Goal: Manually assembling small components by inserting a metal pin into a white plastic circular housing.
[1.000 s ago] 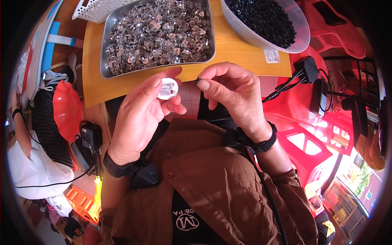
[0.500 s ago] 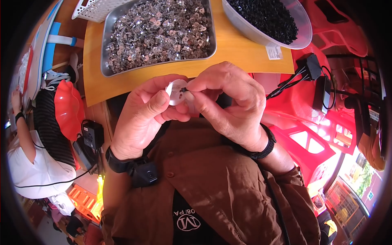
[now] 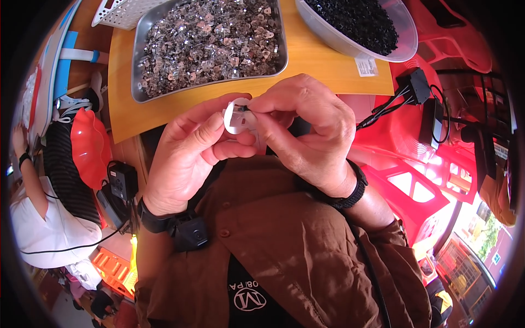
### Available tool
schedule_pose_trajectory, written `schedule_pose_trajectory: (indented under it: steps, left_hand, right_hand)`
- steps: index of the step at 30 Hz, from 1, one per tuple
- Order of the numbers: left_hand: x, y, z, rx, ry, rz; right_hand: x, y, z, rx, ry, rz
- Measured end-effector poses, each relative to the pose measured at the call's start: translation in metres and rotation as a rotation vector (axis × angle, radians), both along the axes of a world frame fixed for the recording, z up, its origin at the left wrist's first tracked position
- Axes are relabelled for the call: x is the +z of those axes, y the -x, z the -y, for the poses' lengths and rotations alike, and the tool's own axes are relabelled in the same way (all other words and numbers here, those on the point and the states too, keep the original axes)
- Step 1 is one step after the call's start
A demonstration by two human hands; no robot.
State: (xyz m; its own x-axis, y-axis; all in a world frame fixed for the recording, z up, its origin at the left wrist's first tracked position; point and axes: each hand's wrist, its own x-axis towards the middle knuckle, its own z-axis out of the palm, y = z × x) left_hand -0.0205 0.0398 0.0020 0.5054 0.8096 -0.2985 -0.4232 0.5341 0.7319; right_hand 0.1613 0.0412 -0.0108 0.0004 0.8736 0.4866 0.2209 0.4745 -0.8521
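"Off the near edge of the table (image 3: 322, 61), why hold the disc (image 3: 234, 124) by its rim?"

"Probably to leave its face clear: the left hand (image 3: 186, 147) grips with thumb and fingers while the right hand (image 3: 310, 131) pinches a black bit (image 3: 241, 108) at that face."

"Touching it?"

"Can't tell from where I'm standing."

"And the tray (image 3: 284, 52), the bowl (image 3: 406, 39)?"

"Both on the table, likely for easy reach."
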Motion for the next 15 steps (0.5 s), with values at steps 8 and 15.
schedule_pose_trajectory:
  steps: [8,15]
  left_hand:
    - [0.0009,-0.0014,-0.0014,-0.013,-0.015,-0.017]
    - [0.0054,-0.0033,0.0005,-0.019,-0.055,-0.134]
  right_hand:
    - [0.0000,0.0013,0.0000,-0.034,-0.018,0.043]
    - [0.0054,-0.0031,0.0013,0.016,-0.045,0.098]
